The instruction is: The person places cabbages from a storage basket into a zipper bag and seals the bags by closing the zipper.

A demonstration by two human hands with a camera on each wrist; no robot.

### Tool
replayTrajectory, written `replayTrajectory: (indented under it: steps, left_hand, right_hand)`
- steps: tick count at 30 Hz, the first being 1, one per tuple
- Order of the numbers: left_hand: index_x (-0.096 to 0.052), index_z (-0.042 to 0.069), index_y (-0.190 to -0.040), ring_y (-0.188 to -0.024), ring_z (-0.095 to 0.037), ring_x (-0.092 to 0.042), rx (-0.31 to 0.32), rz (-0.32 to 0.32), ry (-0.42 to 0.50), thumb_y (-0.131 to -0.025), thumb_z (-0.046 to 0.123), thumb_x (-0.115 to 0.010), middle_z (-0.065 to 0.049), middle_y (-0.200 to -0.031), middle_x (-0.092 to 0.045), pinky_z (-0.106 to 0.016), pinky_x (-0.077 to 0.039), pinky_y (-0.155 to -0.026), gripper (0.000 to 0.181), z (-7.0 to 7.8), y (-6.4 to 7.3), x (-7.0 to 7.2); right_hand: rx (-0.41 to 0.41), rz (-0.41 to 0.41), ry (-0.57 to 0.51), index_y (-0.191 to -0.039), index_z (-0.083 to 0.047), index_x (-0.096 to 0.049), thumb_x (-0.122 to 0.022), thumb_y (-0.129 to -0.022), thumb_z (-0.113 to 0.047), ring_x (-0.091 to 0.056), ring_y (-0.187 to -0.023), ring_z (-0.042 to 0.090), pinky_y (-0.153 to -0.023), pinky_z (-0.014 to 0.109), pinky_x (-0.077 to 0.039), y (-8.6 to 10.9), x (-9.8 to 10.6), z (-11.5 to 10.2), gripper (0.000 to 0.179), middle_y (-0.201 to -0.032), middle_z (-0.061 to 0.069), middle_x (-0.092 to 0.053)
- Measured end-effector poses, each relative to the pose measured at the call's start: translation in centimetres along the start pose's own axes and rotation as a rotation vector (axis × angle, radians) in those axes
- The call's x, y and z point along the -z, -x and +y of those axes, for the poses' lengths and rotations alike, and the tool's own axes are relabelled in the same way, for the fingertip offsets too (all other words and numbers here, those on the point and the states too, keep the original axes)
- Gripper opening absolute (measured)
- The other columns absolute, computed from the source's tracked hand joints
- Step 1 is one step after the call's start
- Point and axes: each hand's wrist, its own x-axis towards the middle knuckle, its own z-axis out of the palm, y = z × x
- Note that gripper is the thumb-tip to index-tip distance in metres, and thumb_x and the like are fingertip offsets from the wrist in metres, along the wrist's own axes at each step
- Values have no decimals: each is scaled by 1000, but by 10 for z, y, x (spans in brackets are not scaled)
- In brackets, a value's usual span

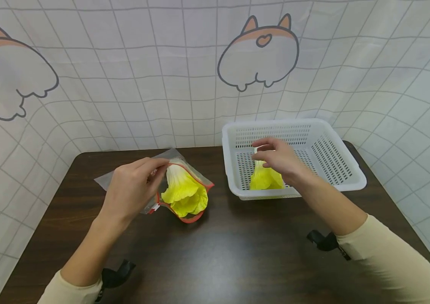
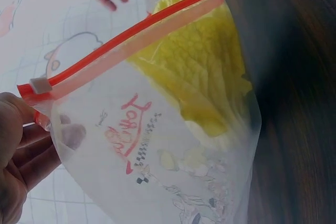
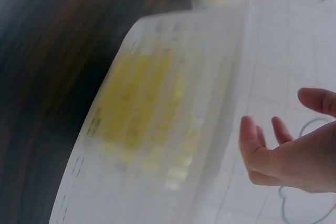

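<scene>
Counter (image 1: 222,253), dark. Basket (image 1: 330,158), white, slotted, along far edge. Zip bag (image 2: 157,124), clear, red-edged, mouth parted; gap between it and basket. Left hand (image 1: 133,185): grip pinching bag's edge. Right hand (image 1: 277,158): grip slack, above basket. Yellow leaf (image 1: 186,194), bagged; second leaf (image 1: 266,179), in basket.

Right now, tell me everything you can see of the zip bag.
The zip bag looks like clear plastic, with a red zip edge, a pale slider and red lettering. It gapes open, tilted, above the dark table, left of the white basket. A yellow leaf sits mostly inside; the left hand pinches the bag near its opening.
</scene>
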Motion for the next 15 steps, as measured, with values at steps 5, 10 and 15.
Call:
replayTrajectory:
  steps: [5,10,15]
  left_hand:
    - [-79,1,-103,-58,-16,-62,2,-2,-2,-86,-1,-81,-10,-84,-77,-32,-54,-53,17,-1,0,-1]
    - [-79,2,-103,-59,-17,-65,5,-3,-7,-88,0,-80,-9,-88,-79,-33,-56,-55,16,-3,0,-2]
    - [-80,2,-103,-61,-18,-67,13,-8,-5,-88,0,-80,-9,-89,-79,-34,-57,-56,16,-4,-1,-2]
  right_hand:
    - [-34,-11,291,-153,-3,-36,-67,-97,-25,-38,-142,47,-116,62,-38,-7,12,13,68,-160,29,-34]
    - [-58,-13,467,-157,-3,-28,-70,-95,-28,-36,-140,51,-114,65,-37,-15,14,25,79,-161,37,-23]
    - [-93,1,515,-160,-4,-23,-71,-93,-30,-37,-137,51,-114,67,-37,-23,14,34,86,-160,37,-23]
